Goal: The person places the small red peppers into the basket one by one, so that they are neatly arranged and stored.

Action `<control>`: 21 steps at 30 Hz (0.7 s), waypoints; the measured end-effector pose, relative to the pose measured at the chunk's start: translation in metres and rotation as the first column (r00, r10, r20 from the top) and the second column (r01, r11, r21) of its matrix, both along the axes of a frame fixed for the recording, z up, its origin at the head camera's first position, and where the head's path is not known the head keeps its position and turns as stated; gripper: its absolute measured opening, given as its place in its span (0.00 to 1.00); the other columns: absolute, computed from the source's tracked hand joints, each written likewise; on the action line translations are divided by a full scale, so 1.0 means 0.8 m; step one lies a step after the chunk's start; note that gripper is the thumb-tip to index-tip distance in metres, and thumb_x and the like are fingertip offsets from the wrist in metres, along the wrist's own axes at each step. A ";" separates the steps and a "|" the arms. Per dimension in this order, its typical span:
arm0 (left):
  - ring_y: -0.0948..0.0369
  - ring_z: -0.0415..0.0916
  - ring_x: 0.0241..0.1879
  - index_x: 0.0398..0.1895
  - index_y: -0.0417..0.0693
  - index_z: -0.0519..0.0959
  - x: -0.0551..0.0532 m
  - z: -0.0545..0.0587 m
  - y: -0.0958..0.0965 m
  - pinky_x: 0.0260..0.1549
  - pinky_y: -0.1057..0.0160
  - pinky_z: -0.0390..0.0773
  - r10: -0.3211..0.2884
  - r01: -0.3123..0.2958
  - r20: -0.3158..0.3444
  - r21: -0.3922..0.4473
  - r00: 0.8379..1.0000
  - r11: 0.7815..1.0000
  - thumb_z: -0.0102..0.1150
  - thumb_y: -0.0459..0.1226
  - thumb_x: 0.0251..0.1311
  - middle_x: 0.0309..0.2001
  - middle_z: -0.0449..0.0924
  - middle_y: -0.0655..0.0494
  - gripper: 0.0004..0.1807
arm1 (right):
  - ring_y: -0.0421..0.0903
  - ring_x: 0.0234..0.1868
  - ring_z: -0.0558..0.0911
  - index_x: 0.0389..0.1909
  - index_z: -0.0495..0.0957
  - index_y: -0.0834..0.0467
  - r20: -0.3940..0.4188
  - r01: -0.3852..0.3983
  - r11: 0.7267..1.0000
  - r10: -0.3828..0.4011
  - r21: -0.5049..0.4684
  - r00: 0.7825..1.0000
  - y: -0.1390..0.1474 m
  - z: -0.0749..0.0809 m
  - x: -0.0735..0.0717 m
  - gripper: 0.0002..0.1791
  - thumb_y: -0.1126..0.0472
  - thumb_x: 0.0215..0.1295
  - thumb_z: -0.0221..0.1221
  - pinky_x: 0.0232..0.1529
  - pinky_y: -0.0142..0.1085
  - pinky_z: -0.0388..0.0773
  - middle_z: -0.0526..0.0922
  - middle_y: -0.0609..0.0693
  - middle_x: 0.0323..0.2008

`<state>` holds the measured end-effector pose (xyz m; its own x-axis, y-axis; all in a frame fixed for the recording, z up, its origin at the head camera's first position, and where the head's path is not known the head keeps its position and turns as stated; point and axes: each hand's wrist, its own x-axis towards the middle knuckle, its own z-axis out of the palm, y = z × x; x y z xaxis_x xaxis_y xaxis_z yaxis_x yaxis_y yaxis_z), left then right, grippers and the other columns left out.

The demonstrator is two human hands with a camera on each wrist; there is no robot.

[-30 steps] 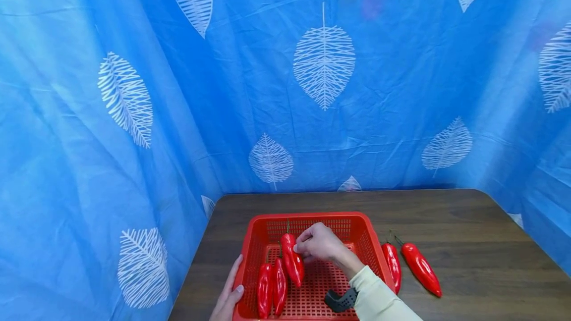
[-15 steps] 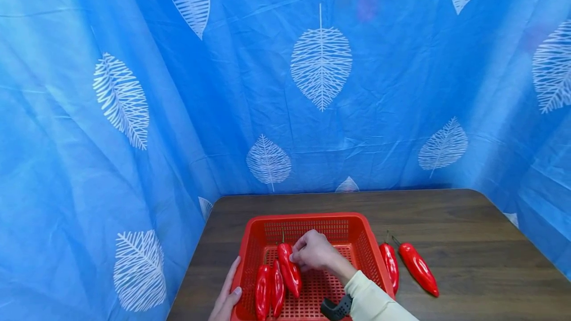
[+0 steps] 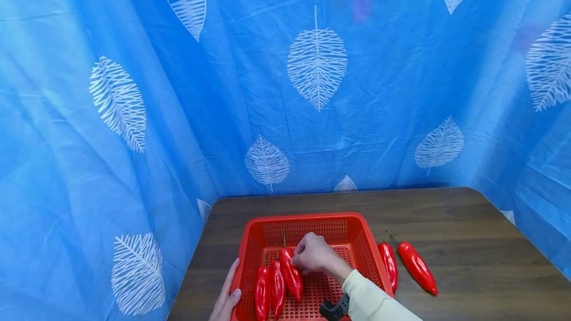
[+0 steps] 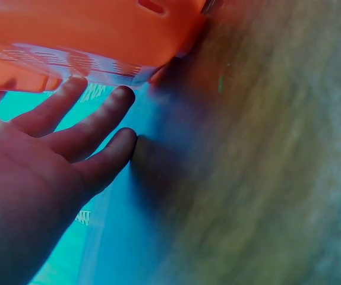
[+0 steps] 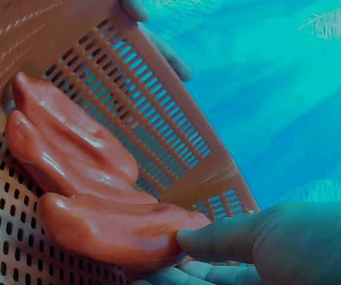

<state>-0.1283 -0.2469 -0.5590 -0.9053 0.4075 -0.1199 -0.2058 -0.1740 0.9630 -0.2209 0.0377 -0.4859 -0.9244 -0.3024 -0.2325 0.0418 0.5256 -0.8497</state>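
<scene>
So, the left hand (image 3: 226, 296) rests with straight, loose fingers against the outside of the red basket (image 3: 303, 217). Just right of it, two red peppers (image 3: 277, 289) lie inside, then a third pepper (image 3: 291, 279), pinched by the right hand (image 3: 314, 255). Beyond that hand, two more peppers (image 3: 417, 267) lie on the counter (image 3: 473, 251).

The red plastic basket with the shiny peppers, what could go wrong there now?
The right hand pinches a long, shiny red pepper, and its smooth skin might slip loose. The left hand lies against the red plastic mesh basket rather than curled round its rim, so a knock could slide it. The basket might then nudge the slim red pepper lying just outside its right wall on the dark brown wood-grain table.
</scene>
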 end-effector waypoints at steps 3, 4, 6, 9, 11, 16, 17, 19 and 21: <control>0.48 0.58 0.80 0.86 0.55 0.17 -0.001 0.000 -0.001 0.68 0.52 0.74 -0.022 0.022 -0.023 0.011 0.999 1.000 0.39 0.48 0.88 0.84 0.21 0.22 0.47 | 0.46 0.26 0.89 0.26 0.85 0.59 -0.030 -0.003 0.999 0.005 0.050 1.000 -0.001 -0.001 0.001 0.10 0.69 0.68 0.72 0.31 0.41 0.90 0.85 0.52 0.26; 0.48 0.59 0.80 0.86 0.55 0.17 -0.001 0.000 -0.001 0.68 0.53 0.74 -0.023 0.023 -0.023 0.011 0.999 1.000 0.39 0.48 0.88 0.84 0.21 0.22 0.47 | 0.46 0.26 0.89 0.25 0.85 0.59 -0.037 -0.004 0.998 0.006 0.065 0.999 -0.002 -0.002 0.001 0.11 0.69 0.67 0.72 0.31 0.40 0.90 0.85 0.51 0.25; 0.48 0.59 0.80 0.87 0.56 0.17 0.000 0.000 -0.001 0.67 0.52 0.74 -0.023 0.024 -0.014 0.011 1.000 1.000 0.39 0.48 0.88 0.84 0.20 0.22 0.46 | 0.47 0.25 0.89 0.24 0.84 0.58 -0.046 -0.003 0.996 0.007 0.085 0.999 -0.002 -0.003 0.002 0.12 0.69 0.67 0.72 0.29 0.40 0.89 0.84 0.51 0.24; 0.50 0.61 0.79 0.87 0.57 0.17 -0.001 -0.001 -0.003 0.67 0.53 0.74 -0.033 0.033 -0.018 0.013 0.999 0.999 0.39 0.48 0.88 0.84 0.20 0.22 0.46 | 0.46 0.24 0.89 0.23 0.83 0.59 -0.053 0.002 0.994 0.004 0.109 0.999 -0.003 -0.006 0.002 0.13 0.69 0.67 0.73 0.28 0.39 0.89 0.84 0.52 0.23; 0.57 0.63 0.77 0.88 0.61 0.19 -0.002 -0.004 -0.005 0.68 0.54 0.75 -0.048 0.049 -0.036 0.030 0.998 0.998 0.39 0.48 0.88 0.84 0.25 0.23 0.46 | 0.46 0.23 0.88 0.22 0.83 0.59 -0.057 0.002 0.992 0.006 0.130 0.998 -0.004 -0.007 0.002 0.14 0.69 0.67 0.73 0.28 0.39 0.88 0.84 0.52 0.22; 0.68 0.69 0.72 0.90 0.77 0.29 -0.013 -0.034 -0.017 0.69 0.58 0.76 -0.100 0.117 -0.165 0.098 0.981 0.988 0.35 0.47 0.89 0.84 0.49 0.44 0.39 | 0.44 0.20 0.85 0.18 0.82 0.57 -0.055 -0.023 0.978 0.035 0.206 0.998 -0.006 -0.012 0.002 0.17 0.68 0.66 0.74 0.25 0.38 0.86 0.84 0.51 0.17; 0.68 0.69 0.72 0.90 0.80 0.32 -0.016 -0.043 -0.020 0.69 0.58 0.76 -0.105 0.128 -0.186 0.116 0.977 0.985 0.36 0.47 0.89 0.83 0.53 0.52 0.38 | 0.44 0.19 0.85 0.17 0.82 0.58 -0.049 -0.033 0.976 0.044 0.216 0.998 -0.006 -0.013 0.002 0.18 0.68 0.66 0.74 0.25 0.37 0.85 0.84 0.51 0.16; 0.68 0.70 0.73 0.90 0.79 0.31 -0.025 -0.066 -0.026 0.69 0.59 0.77 -0.115 0.152 -0.223 0.153 0.968 0.976 0.33 0.46 0.89 0.81 0.57 0.60 0.37 | 0.44 0.19 0.86 0.16 0.82 0.57 -0.024 -0.054 0.971 0.061 0.231 0.998 -0.006 -0.013 0.001 0.18 0.67 0.66 0.73 0.25 0.37 0.85 0.84 0.50 0.16; 0.67 0.70 0.73 0.90 0.80 0.32 -0.032 -0.085 -0.031 0.69 0.58 0.77 -0.109 0.149 -0.211 0.184 0.971 0.972 0.34 0.46 0.89 0.80 0.59 0.67 0.37 | 0.45 0.19 0.87 0.17 0.83 0.58 0.006 -0.073 0.970 0.074 0.232 0.997 -0.006 -0.013 0.001 0.18 0.67 0.67 0.73 0.25 0.38 0.86 0.85 0.51 0.16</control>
<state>-0.1538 -0.2718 -0.6271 -0.8409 0.5197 0.1508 -0.0476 -0.3486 0.9361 -0.2203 0.0326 -0.4964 -0.9024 -0.3079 -0.3015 -0.0070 0.7101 -0.7041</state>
